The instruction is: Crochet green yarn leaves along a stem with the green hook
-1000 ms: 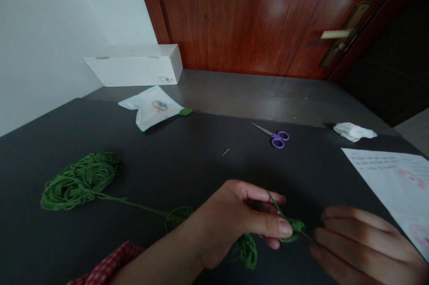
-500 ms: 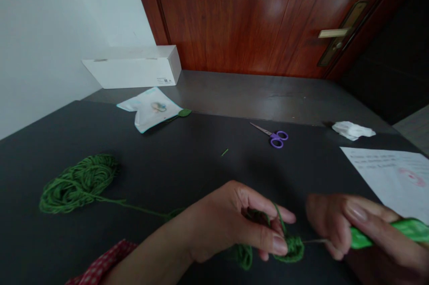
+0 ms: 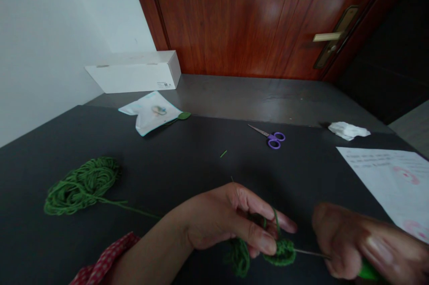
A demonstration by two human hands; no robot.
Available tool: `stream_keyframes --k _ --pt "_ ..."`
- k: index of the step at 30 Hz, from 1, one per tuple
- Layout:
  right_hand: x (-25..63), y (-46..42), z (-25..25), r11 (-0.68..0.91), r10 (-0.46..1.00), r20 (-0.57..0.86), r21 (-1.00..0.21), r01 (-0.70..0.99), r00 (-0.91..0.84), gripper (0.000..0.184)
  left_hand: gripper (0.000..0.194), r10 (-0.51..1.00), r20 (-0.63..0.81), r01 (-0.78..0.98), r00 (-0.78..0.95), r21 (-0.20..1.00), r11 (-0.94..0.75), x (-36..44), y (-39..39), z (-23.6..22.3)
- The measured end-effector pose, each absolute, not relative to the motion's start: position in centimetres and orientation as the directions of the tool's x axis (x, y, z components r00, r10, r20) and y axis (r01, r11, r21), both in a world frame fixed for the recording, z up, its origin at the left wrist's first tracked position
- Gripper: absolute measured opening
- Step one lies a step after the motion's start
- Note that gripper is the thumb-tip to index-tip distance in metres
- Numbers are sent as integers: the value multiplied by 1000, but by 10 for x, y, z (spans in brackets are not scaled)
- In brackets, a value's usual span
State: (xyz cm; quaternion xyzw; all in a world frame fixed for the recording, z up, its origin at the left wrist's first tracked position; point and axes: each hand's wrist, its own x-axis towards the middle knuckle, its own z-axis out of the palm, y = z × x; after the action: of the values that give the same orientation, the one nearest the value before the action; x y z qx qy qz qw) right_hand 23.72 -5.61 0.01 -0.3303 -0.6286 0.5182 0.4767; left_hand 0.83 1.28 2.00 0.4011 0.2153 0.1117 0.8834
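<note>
Fingers (image 3: 264, 238) of my left hand pinched together on the small green crochet piece (image 3: 280, 253), with the yarn (image 3: 276, 222) drawn taut over them, while my right fingers (image 3: 345, 240) closed around the crochet hook (image 3: 311, 253), its tip in the stitches. The yarn ball (image 3: 82, 185) lay near the left edge of the tabletop (image 3: 167, 164).

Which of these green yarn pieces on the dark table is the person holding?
The small round crocheted green piece, pinched in the left hand, with a slim metal hook reaching it. The loose green yarn bundle lies apart, untouched by either hand.
</note>
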Motion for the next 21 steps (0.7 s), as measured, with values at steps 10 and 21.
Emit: stream_keyframes --k 10,21 --pt "209 -51 3 -295 949 -209 -852 -433 -235 44 37 397 -314 20 862 805 593 7 12 21" --pt "202 -38 2 -443 866 -467 -547 -710 -180 28 40 890 -67 -2 452 997 76 26 -5 29"
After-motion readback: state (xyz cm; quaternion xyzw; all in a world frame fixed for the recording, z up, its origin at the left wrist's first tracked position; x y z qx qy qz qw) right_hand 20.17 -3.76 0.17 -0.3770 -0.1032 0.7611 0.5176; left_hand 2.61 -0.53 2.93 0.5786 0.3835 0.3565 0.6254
